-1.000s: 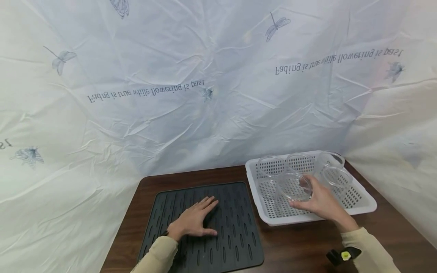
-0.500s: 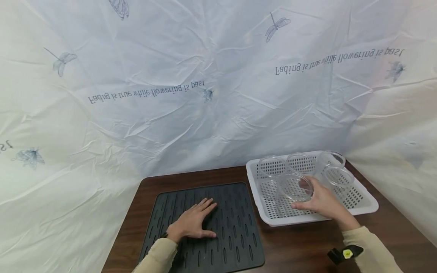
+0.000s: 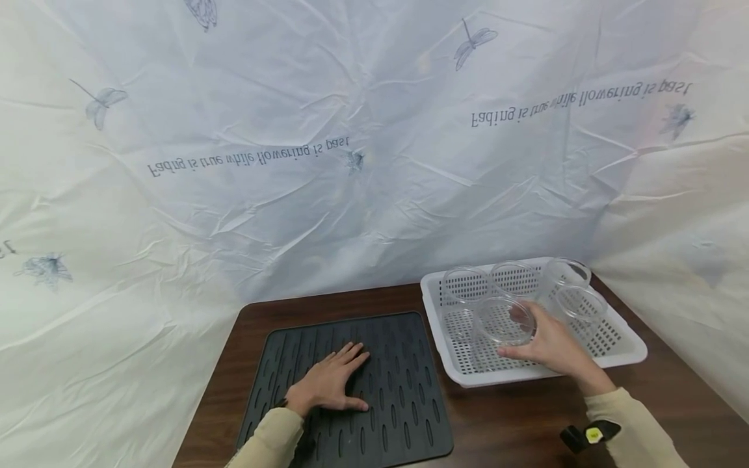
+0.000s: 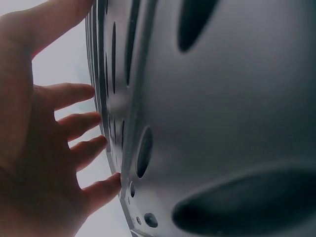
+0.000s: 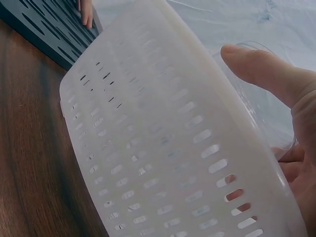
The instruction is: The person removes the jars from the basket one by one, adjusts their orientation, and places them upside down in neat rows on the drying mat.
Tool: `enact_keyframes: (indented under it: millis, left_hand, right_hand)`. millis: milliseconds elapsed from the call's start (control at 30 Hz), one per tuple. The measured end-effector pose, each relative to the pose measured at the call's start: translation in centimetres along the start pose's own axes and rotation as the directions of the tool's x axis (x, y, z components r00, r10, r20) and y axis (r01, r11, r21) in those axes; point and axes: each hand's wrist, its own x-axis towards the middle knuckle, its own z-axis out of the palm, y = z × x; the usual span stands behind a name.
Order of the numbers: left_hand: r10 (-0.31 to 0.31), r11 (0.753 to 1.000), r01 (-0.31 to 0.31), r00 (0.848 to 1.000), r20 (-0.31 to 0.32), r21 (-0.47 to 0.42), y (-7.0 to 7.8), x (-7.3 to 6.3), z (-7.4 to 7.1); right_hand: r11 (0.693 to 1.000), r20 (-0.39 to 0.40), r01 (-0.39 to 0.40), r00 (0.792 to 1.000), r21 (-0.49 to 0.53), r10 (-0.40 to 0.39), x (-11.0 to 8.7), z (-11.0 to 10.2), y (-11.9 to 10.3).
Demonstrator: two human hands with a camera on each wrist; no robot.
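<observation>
My left hand (image 3: 329, 382) lies with straight, spread fingers on the dark grey slotted mat (image 3: 406, 390). In the left wrist view its fingertips (image 4: 101, 190) meet or nearly meet the mat's surface. My right hand (image 3: 550, 341) reaches over the near side of the white perforated basket (image 3: 503, 376) and holds a clear cup (image 3: 497, 325), thumb on the near side and fingers behind. That cup stands upright among several other clear cups. In the right wrist view the basket wall hides most of the cup and part of the fingers.
More clear cups, such as the back-left cup (image 3: 465, 286) and the right cup (image 3: 581, 303), stand inside the basket close to the held one. The brown wooden table (image 3: 497, 422) carries mat and basket. A wrinkled white printed sheet (image 3: 351, 214) hangs behind.
Almost nothing moves: my left hand has shifted very slightly toward me on the mat. My right hand stays at the same cup in the basket.
</observation>
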Motion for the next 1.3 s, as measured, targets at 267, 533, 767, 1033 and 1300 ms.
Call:
enact_keyframes:
  millis: [267, 533, 767, 1033, 1300]
  left_hand:
    - [-0.021, 1.000, 0.020, 1.000, 0.019, 0.018, 0.0, 0.0, 0.3]
    - [-0.031, 0.999, 0.030, 0.999, 0.027, 0.030, 0.2, 0.1, 0.4]
    - [-0.030, 0.999, 0.029, 0.999, 0.035, 0.025, 0.1, 0.1, 0.4]
    - [-0.029, 0.999, 0.028, 0.999, 0.039, 0.024, 0.1, 0.1, 0.3]
    - [-0.034, 0.999, 0.033, 0.998, 0.053, 0.019, 0.2, 0.0, 0.2]
  right_hand:
    - [1.000, -0.025, 0.013, 1.000, 0.012, -0.012, 0.0, 0.2, 0.3]
    - [0.999, -0.013, 0.017, 1.000, 0.046, -0.017, -0.1, 0.1, 0.0]
    - [0.996, -0.015, 0.045, 0.999, 0.081, -0.044, -0.1, -0.2, -0.2]
    - [0.991, -0.036, 0.081, 0.996, 0.108, -0.078, -0.1, -0.7, -0.9]
    - [0.982, -0.065, 0.134, 0.990, 0.130, -0.126, -0.2, -1.1, -1.3]
